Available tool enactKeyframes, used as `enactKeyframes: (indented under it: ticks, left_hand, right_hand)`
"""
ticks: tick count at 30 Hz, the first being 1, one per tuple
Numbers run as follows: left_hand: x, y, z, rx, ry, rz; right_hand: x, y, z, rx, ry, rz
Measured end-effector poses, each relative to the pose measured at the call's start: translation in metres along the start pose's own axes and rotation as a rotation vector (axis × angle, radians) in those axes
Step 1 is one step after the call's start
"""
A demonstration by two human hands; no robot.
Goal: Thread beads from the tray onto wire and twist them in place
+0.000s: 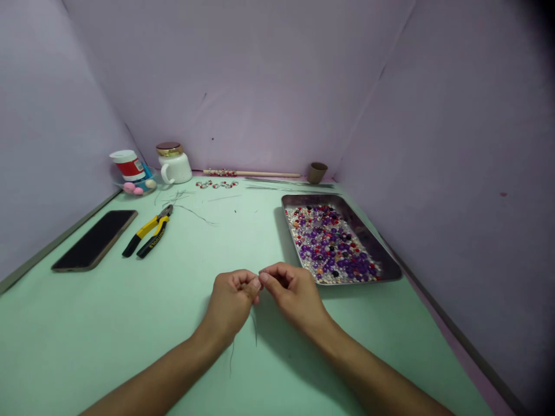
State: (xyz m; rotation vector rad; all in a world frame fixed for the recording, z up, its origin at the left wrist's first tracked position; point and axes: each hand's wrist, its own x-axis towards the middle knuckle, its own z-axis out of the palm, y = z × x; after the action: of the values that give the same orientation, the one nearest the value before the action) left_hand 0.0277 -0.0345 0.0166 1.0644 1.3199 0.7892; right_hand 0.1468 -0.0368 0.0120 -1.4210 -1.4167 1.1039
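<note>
My left hand [232, 297] and my right hand [295, 292] meet fingertip to fingertip above the near middle of the table. Both are closed in a pinch. From beneath my left hand hangs a thin dark wire [255, 332], and a second fine strand shows below its wrist. Whatever sits between my right thumb and finger is too small to make out. Just beyond my right hand lies a metal tray [392, 268] of mixed beads [333, 248] in purple, red, black and pearly white.
At left lie pliers [150, 231] with yellow-black handles and a phone [96, 240]. Loose wires [195, 214], beaded pieces [217, 184], a bead-wrapped stick [264, 174], a white lidded mug [177, 167], a small brown cup [317, 172] and a bowl [154, 186] line the back.
</note>
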Motion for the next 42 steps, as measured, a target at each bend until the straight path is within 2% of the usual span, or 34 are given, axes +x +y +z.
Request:
enactKeyframes:
  ticks: [4,9,14,24,29,36,42]
  left_hand:
    - [-0.0025,0.0020,-0.0019,-0.024,-0.037,-0.023]
    - [-0.0031,0.0055,-0.0063,-0.143,-0.129,-0.054]
    - [-0.0050,0.0072,-0.0067,-0.195,-0.092,-0.030]
    - [-0.0057,0.0082,-0.0041,-0.282,-0.027,-0.030]
    - [-0.0052,0.0104,-0.0063,-0.342,-0.068,-0.058]
    - [-0.0031,0.0069,-0.0070,-0.281,-0.017,-0.033]
    - [-0.0039,0.0082,-0.0073,-0.254,-0.032,-0.014]
  right_hand:
    - [0.0047,-0.0016,-0.0034,0.147,-0.026,0.081]
    - [0.0070,0.0022,-0.0030,0.329,-0.028,0.074]
    - [0.0060,0.0031,-0.0007,0.424,-0.034,0.081]
    - [0.0024,0.0001,0.0020,0.377,0.010,0.042]
    - [0.0005,-0.0052,0.0002,0.269,0.019,-0.013]
    - [0.0014,-0.0016,0.0007,0.227,0.029,-0.024]
    - [-0.0001,-0.0042,-0.0010,0.261,0.022,-0.018]
